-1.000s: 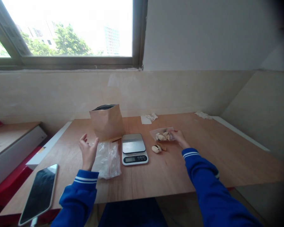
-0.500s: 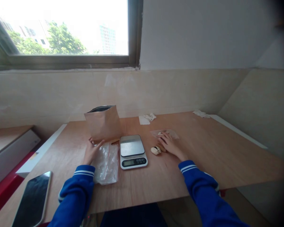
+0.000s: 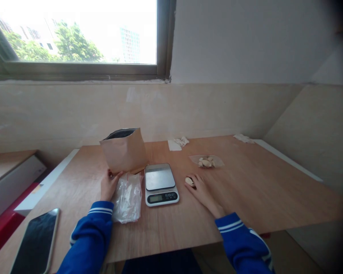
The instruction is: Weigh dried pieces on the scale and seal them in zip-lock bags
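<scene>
My left hand (image 3: 109, 185) is closed at the lower left edge of a brown paper pouch (image 3: 125, 151), its thumb and fingers pinching the bottom. The pouch stands with its mouth open, dark inside. Under the thumb side of that hand lies a flat clear plastic bag (image 3: 128, 201). My right hand (image 3: 201, 192) rests on the table, fingers curled round pale, rounded pieces (image 3: 189, 182); their kind is unclear and they are partly hidden. Between the hands sits a white kitchen scale (image 3: 160, 180) with a bare metal plate. Beyond my right hand lies a small clear bag of pale pieces (image 3: 206, 162).
A phone (image 3: 36, 241) lies face up at the table's near left corner. Crumpled white tissue (image 3: 181, 142) lies at the back edge, and another white scrap (image 3: 244, 138) is farther right. The wall and window (image 3: 74, 38) stand behind the wooden table.
My right hand has left the small bag and come nearer, onto the pale pieces. The small bag has shifted slightly right. The pouch has turned a little, with my left hand at its base.
</scene>
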### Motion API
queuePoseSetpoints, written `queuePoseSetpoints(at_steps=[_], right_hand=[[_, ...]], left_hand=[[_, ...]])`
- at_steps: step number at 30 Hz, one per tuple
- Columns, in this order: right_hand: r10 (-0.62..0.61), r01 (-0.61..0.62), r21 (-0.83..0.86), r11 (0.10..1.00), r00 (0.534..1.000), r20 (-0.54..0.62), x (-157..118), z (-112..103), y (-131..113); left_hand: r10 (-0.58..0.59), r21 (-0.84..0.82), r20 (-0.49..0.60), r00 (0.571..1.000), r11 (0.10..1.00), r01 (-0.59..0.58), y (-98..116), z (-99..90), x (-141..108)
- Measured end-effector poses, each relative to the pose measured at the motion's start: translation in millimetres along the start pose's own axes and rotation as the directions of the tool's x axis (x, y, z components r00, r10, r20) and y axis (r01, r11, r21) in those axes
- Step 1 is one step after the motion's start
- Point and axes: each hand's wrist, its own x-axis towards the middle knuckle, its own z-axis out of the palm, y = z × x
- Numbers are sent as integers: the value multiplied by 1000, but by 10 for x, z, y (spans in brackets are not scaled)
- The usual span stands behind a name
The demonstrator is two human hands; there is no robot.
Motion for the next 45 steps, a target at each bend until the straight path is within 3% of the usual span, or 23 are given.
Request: queuePoseSetpoints(at_steps=[4, 8, 11, 14, 18, 23, 25, 27, 30, 31, 33, 36, 40, 43, 45], right_hand=[[28, -17, 131, 991, 996, -85, 150, -43, -114], [-68, 94, 267, 959, 992, -105, 442, 15, -604], [-191, 193, 313, 930, 981, -36, 664, 175, -990], [-233, 213, 208, 955, 970, 76, 787, 370, -1174], [-246, 254, -38, 966, 958, 144, 725, 552, -1189], [-219, 236, -84, 968, 961, 169, 569, 519, -1209], [-204, 206, -15, 978, 973, 105, 553, 406, -1269], [-201, 207, 99, 973, 978, -63, 539, 228, -1383], [-155, 275, 275, 921, 908, -389, 471, -118, -1671], [-163, 318, 311, 896, 886, -435, 436, -232, -1788], [-321, 442, 341, 830, 878, -356, 370, -415, -2018], [-524, 512, 338, 790, 849, -61, 344, -517, -2265], [-446, 414, 172, 894, 861, 246, 468, -352, -2354], [-379, 367, 100, 925, 860, 341, 594, -138, -2381], [-389, 378, 101, 920, 857, 337, 667, 0, -2438]], left_hand=[[35, -54, 12, 999, 998, -34, -48, -30, -35], [16, -56, -4, 1000, 998, -16, -46, -51, -93], [9, -67, -15, 1000, 998, -10, -16, -72, -130], [5, -70, -10, 1000, 998, -6, -25, -86, -152], [11, -73, 10, 1000, 997, -10, -83, -90, -155], [-11, -107, 20, 1000, 994, 13, -56, -111, -162], [0, -128, 32, 999, 992, 4, -26, -123, -174], [32, -141, 36, 999, 990, -27, -11, -126, -189], [84, -160, 15, 996, 984, -81, -26, -114, -204], [101, -171, 9, 995, 980, -98, -37, -107, -206], [134, -201, 1, 991, 971, -131, -58, -96, -207], [166, -228, -10, 986, 960, -164, -79, -89, -210], [158, -203, -23, 987, 966, -159, -98, -86, -227], [139, -187, -33, 990, 972, -143, -113, -77, -240], [128, -182, -36, 991, 974, -132, -123, -70, -242]])
